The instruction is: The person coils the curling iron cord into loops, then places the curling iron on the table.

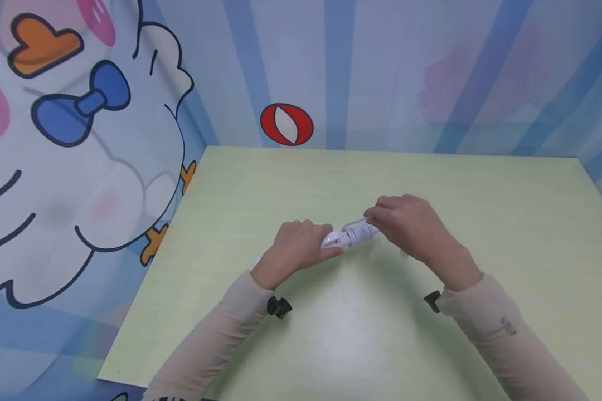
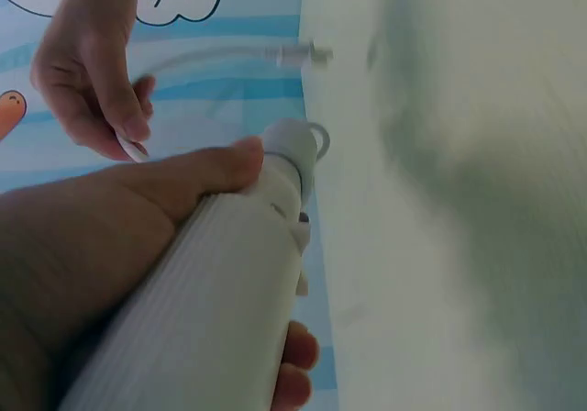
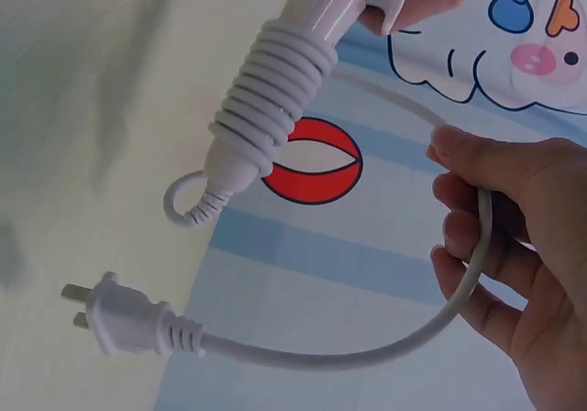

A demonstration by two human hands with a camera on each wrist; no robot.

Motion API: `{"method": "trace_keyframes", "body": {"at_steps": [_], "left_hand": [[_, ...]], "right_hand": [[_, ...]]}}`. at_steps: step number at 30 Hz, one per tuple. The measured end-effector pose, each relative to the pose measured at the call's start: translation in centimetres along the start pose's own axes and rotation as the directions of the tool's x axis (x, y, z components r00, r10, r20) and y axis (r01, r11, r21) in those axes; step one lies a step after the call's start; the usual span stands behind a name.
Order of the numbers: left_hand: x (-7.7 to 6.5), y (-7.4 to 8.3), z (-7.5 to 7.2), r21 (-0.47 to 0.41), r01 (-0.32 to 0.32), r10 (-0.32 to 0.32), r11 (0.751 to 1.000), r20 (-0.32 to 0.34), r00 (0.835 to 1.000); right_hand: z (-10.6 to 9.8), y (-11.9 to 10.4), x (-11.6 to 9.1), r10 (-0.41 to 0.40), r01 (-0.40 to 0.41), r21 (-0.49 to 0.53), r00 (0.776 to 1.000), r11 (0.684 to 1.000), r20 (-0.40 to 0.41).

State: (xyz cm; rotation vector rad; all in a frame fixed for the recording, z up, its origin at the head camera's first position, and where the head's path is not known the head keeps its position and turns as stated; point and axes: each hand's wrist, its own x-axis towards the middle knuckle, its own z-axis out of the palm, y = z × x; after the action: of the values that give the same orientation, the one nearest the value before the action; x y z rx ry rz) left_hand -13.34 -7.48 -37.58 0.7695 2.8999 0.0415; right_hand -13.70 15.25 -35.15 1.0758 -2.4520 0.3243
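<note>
A white corded hair iron (image 1: 335, 239) is held above the table, tilted, by my left hand (image 1: 298, 245), whose fingers wrap its body. The left wrist view shows its smooth white barrel (image 2: 206, 292) with the thumb lying along it. Several turns of white cord (image 3: 275, 85) are wound tightly around the handle, and a small cord loop (image 3: 182, 205) sticks out at its end. My right hand (image 1: 411, 228) pinches the loose stretch of power cord (image 3: 321, 361) between thumb and fingers. From there the cord curves down to a two-prong plug (image 3: 128, 319), which hangs free.
Beneath both hands lies a pale green tabletop (image 1: 481, 211). Blue striped wall panels (image 1: 381, 72) stand behind it, with a printed red ball (image 1: 287, 124). A panel with a cartoon bird (image 1: 80, 195) borders the left side. Small dark wrist mounts (image 1: 279, 307) sit at the cuffs.
</note>
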Motion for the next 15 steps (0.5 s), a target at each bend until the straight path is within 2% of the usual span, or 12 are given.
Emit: {"method": "trace_keyframes", "body": {"at_steps": [8,12,15], "left_hand": [[0.9,-0.8,0.0,-0.061,0.114,-0.117,0.992,-0.051,0.992],[1.3,-1.5,-0.3,-0.141,0.169,-0.184,0.976,-0.097,0.978],[1.3,-2.0,-0.8,-0.209,0.184,-0.216,0.961,-0.142,0.966]], "right_hand": [[0.4,-1.3,-0.2,0.074,-0.074,0.012,0.997,0.997,0.011],[0.6,-1.5,-0.5,0.138,-0.141,0.084,0.99,0.986,0.037],[0.6,-1.6,-0.7,0.199,-0.21,0.164,0.976,0.964,0.083]]}}
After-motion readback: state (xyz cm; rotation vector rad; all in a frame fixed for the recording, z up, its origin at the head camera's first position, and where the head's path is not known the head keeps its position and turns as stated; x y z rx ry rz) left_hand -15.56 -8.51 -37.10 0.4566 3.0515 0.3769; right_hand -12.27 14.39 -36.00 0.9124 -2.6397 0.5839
